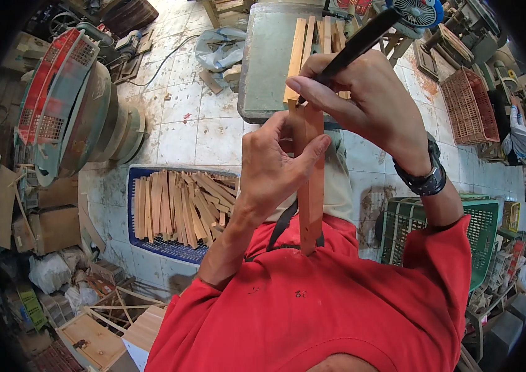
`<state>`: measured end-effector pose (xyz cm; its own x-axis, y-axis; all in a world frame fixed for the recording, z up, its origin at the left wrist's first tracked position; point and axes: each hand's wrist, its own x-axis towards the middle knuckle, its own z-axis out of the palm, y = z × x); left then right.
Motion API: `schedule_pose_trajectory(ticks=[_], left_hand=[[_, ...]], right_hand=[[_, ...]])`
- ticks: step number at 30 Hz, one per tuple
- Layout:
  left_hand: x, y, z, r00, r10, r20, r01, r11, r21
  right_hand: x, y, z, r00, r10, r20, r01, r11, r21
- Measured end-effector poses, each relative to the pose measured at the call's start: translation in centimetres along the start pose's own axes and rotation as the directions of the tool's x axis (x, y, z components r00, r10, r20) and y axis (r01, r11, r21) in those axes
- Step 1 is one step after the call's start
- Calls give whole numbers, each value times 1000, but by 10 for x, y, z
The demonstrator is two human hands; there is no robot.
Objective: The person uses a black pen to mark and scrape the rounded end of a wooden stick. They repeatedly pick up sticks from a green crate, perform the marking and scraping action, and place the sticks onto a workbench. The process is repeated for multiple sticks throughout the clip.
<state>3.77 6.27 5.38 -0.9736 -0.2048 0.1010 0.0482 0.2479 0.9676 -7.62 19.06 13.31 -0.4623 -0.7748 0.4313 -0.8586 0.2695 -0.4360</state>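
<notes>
My left hand (275, 167) grips an upright wooden strip (311, 204) whose lower end rests against my red shirt. My right hand (356, 102) holds a long black pen (362, 36), slanted down with its lower end at the top of that strip; the exact tip is small and partly behind my thumb. Just beyond my hands, more pale wooden strips (300, 43) lie lengthwise on a grey worktable (263, 68), partly hidden by my right hand.
A blue crate (135, 211) of loose strips sits at lower left, a green crate (480, 248) at right. A large machine (86, 130) stands left. A small fan (415, 12), a pinkish basket (470, 108), plastic bags (216, 49), a cord and cardboard boxes (55, 229) surround me.
</notes>
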Motion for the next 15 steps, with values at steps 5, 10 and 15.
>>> schedule_pose_trajectory(ticks=[5,10,15], left_hand=[[0,4,-1,1000,0,17,0,1000,0],[-2,4,0,999,-31,15,33,993,-118],[1,-2,-9,991,-99,95,123,948,-294]], right_hand=[[9,5,1,999,-35,6,35,999,-5],[10,16,4,999,-36,19,38,995,-93],[-37,2,0,906,342,-249,-186,851,492]])
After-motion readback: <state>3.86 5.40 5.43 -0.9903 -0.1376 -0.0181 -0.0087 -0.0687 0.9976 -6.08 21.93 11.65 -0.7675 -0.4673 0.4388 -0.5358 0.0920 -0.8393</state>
